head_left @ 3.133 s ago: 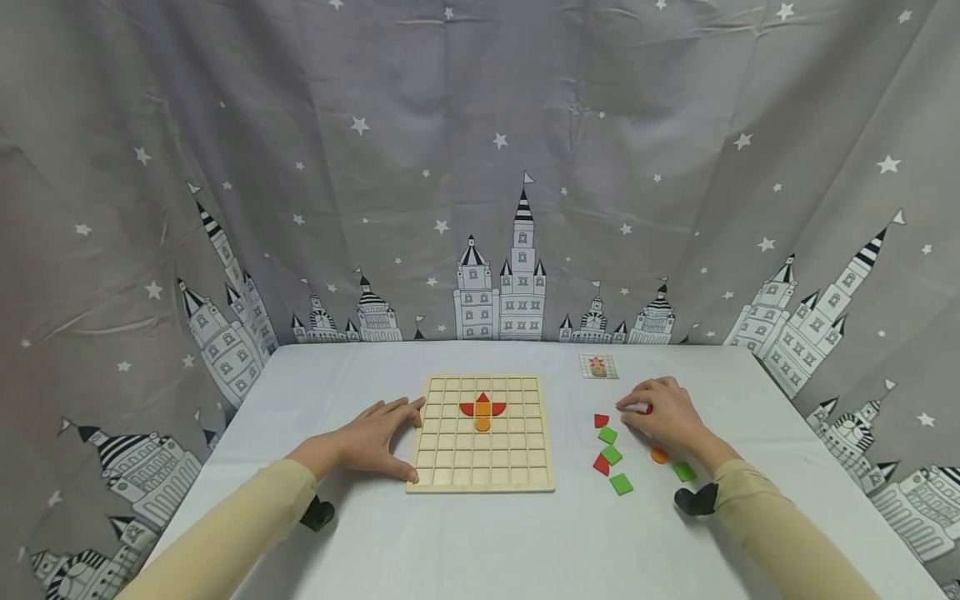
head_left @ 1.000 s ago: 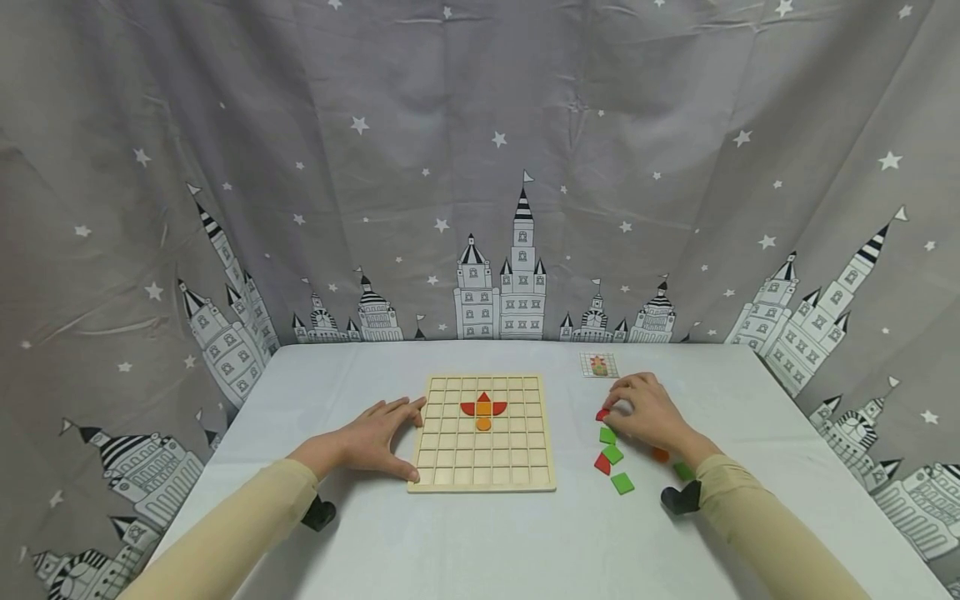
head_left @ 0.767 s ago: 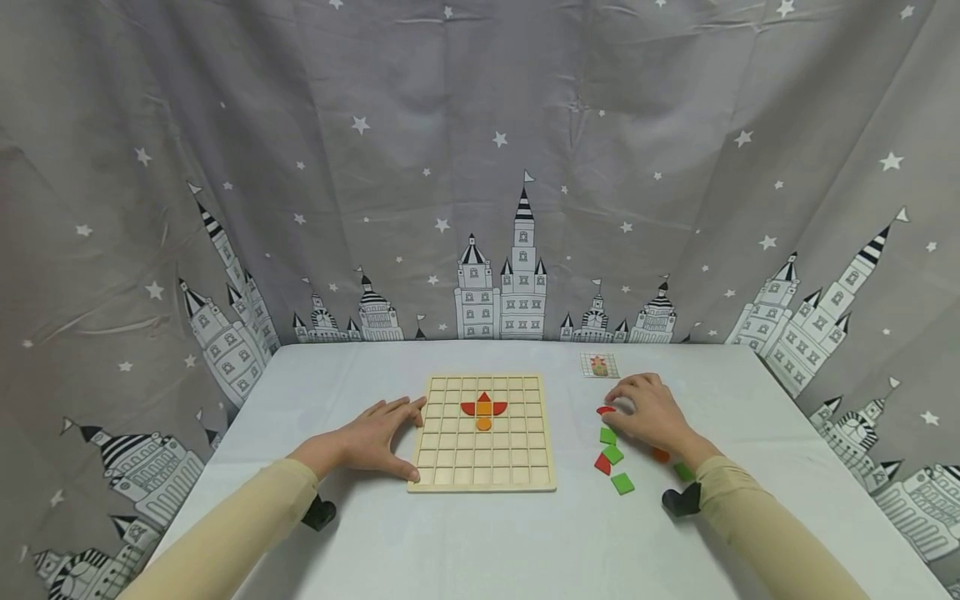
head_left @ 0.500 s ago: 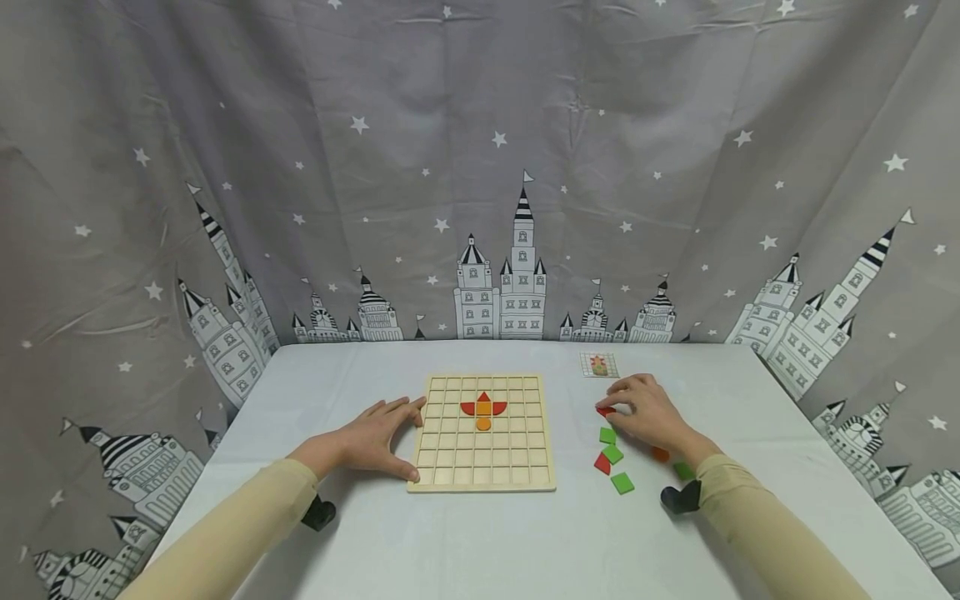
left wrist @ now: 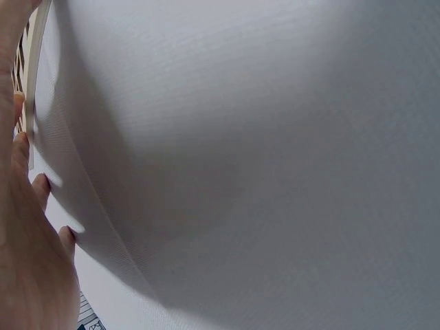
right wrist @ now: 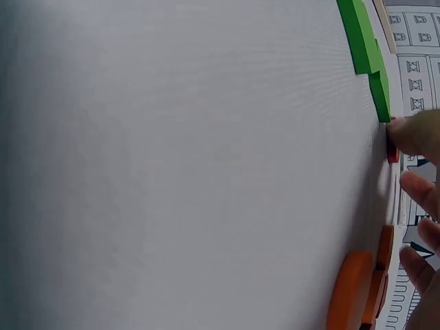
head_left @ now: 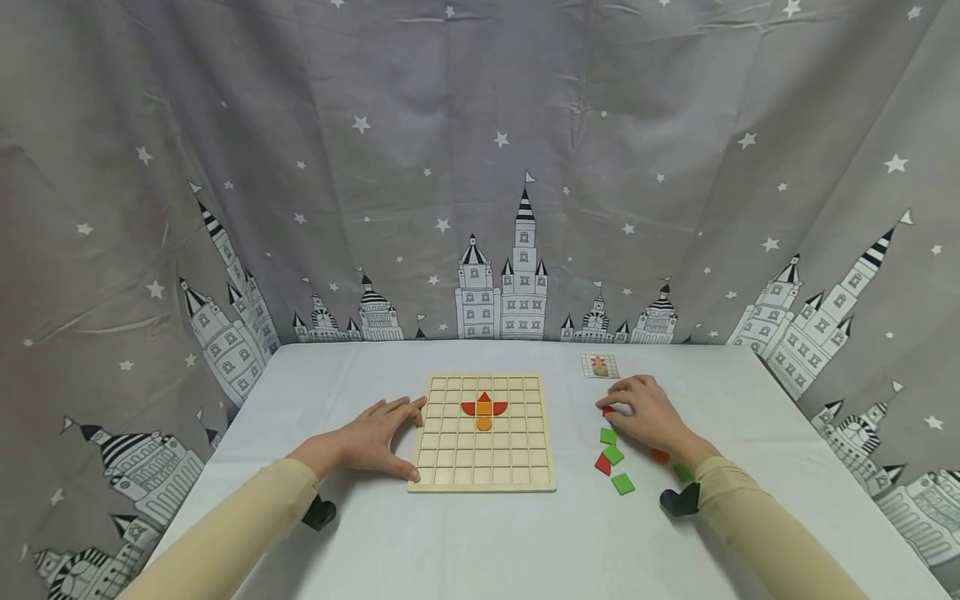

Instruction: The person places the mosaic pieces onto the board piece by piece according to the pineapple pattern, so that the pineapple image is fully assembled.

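A wooden grid board lies mid-table, with a small figure of red and orange pieces set in its upper rows. My left hand rests open and spread against the board's left edge, thumb by the near corner. My right hand is to the right of the board, fingers curled, pinching a small red piece just off the table. The right wrist view shows a fingertip on that red piece.
Loose pieces lie near the right hand: green squares, a red one, an orange one. A small pattern card lies behind them. A starry castle curtain hangs along the table's far edge.
My right hand moved left from the outer pieces to the red piece beside the green squares and took hold of it. The left hand and the board stayed put.
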Action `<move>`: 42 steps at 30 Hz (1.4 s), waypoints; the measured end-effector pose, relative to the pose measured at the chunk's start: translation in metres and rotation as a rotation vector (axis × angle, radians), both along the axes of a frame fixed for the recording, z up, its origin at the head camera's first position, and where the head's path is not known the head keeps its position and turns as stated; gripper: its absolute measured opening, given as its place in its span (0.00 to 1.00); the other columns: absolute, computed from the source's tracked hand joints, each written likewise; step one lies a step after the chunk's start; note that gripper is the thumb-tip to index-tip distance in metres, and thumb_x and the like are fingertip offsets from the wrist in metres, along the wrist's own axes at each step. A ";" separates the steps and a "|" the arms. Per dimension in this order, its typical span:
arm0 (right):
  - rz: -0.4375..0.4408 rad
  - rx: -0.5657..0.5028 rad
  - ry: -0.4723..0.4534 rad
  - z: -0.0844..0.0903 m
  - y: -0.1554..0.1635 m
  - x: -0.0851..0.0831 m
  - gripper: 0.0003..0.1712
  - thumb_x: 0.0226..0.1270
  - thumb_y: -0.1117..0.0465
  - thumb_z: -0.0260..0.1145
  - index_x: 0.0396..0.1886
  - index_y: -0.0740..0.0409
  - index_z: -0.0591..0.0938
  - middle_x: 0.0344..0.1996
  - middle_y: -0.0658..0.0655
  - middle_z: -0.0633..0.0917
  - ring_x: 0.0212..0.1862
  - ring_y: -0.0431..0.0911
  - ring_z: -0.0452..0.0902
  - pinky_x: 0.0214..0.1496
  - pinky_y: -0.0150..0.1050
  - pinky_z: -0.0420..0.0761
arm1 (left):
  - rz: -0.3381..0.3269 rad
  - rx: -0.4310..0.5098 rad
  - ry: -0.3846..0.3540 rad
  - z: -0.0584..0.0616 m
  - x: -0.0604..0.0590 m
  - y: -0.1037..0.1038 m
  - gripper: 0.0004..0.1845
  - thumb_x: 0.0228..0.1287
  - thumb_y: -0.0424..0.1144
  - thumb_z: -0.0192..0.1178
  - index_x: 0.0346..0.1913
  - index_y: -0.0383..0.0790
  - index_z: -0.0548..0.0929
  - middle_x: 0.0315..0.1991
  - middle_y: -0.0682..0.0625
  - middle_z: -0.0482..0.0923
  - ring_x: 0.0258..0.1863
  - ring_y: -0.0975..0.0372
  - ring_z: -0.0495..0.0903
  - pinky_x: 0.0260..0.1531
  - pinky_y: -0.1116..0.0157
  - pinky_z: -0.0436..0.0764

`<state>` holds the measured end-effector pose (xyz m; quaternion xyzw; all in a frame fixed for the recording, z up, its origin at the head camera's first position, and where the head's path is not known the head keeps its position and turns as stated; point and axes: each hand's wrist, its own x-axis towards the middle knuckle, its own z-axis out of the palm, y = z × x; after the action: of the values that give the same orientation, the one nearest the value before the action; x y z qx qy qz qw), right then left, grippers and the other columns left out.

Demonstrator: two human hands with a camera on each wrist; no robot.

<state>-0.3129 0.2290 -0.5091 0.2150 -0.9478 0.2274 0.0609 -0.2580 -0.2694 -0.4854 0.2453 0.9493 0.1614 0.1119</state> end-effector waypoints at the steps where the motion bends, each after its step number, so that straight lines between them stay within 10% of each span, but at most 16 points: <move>1: -0.008 -0.007 -0.005 0.000 0.000 0.000 0.09 0.68 0.56 0.71 0.46 0.46 0.91 0.55 0.59 0.82 0.67 0.63 0.63 0.69 0.65 0.64 | -0.002 0.002 0.002 0.000 0.000 0.000 0.43 0.44 0.74 0.72 0.57 0.52 0.71 0.81 0.47 0.53 0.79 0.43 0.50 0.77 0.39 0.47; 42: -0.119 -0.014 0.006 -0.006 0.010 0.002 0.18 0.62 0.44 0.76 0.45 0.50 0.91 0.56 0.62 0.82 0.67 0.65 0.62 0.67 0.68 0.62 | 0.000 -0.005 -0.003 -0.002 -0.001 -0.002 0.45 0.42 0.76 0.71 0.57 0.53 0.71 0.82 0.49 0.53 0.79 0.44 0.50 0.77 0.40 0.46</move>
<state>-0.3111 0.2388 -0.5146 0.1586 -0.9571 0.2293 0.0786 -0.2593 -0.2711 -0.4873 0.2450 0.9495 0.1593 0.1143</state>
